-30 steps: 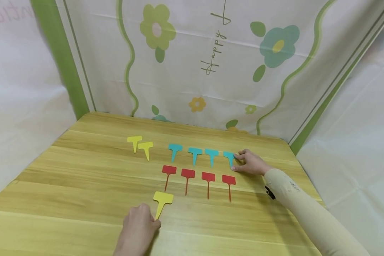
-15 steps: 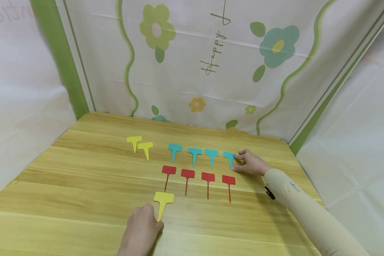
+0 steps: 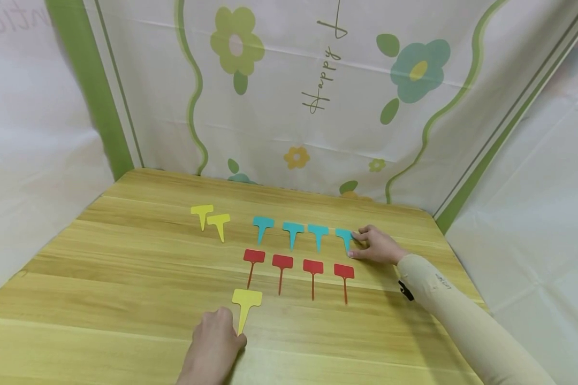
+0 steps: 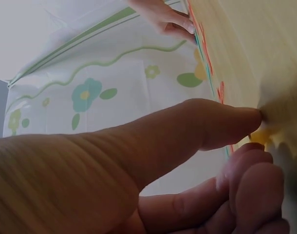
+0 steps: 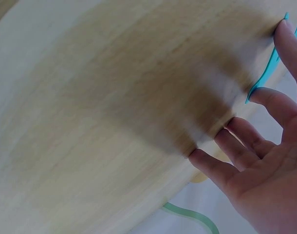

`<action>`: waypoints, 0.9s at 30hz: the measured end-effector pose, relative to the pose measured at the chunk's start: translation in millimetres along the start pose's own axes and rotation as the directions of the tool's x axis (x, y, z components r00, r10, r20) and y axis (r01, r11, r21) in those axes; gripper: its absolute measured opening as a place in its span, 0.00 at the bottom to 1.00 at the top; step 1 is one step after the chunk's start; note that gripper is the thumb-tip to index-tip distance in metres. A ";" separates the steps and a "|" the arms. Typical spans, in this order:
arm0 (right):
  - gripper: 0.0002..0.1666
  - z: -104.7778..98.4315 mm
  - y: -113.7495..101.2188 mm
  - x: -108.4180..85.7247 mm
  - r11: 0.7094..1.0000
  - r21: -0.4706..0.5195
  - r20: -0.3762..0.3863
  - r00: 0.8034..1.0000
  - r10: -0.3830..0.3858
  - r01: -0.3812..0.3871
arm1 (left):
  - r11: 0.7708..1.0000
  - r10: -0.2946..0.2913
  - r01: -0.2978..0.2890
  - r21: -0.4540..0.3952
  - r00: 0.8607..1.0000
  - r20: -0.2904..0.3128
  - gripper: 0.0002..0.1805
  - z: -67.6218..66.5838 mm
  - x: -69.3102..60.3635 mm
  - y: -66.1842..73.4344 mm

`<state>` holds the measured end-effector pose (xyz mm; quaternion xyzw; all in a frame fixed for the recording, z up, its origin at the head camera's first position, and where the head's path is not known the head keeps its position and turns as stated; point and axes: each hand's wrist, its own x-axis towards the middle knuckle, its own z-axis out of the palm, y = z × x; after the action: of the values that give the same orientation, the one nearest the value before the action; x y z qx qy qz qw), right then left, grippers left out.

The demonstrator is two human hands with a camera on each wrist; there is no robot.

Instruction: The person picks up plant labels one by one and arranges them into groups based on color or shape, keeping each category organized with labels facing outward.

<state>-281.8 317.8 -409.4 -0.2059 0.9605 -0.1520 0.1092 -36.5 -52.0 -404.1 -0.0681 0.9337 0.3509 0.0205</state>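
My left hand (image 3: 214, 347) is low in the head view and pinches the stem of a yellow T-shaped plant label (image 3: 246, 297), whose wide head points away from me. In the left wrist view, thumb and fingertips meet at a yellow bit of that label (image 4: 260, 137). At the right end of the blue row, my right hand (image 3: 378, 245) holds a blue T-shaped plant label (image 3: 344, 235) on the table, thumb at its tip and a finger at its head. The right wrist view shows this blue label (image 5: 269, 70) between thumb and index finger, the other fingertips resting on the wood.
Several red plant labels (image 3: 313, 266) lie in a row in front of the blue ones (image 3: 294, 228). Two yellow plant labels (image 3: 219, 220) lie farther left, close together. A printed flower curtain (image 3: 270, 117) hangs behind the wooden table (image 3: 101, 256).
My left hand has shifted slightly to the right with the yellow plant label. The right hand and the other labels look unmoved.
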 end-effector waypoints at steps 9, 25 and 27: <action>0.49 0.5 -1.3 0.1 1.000 0.017 -0.002 1.000 0.005 -0.005 | 1.000 0.002 -0.002 0.017 1.000 -0.015 0.21 0.0 -0.3 -0.8; 0.49 0.3 -0.8 -1.2 1.000 0.020 -0.005 1.000 -0.009 0.009 | 0.994 0.070 -0.065 0.086 0.996 -0.054 0.29 -20.7 -3.5 1.8; 0.48 0.4 -1.2 -1.1 1.000 0.026 -0.004 1.000 -0.006 0.006 | 0.991 0.082 -0.074 0.113 0.994 -0.068 0.30 -27.2 -1.4 1.7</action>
<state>-280.4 317.1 -409.2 -0.2069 0.9581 -0.1652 0.1096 -35.1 -68.5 -382.4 -0.0429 0.9538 0.2964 -0.0236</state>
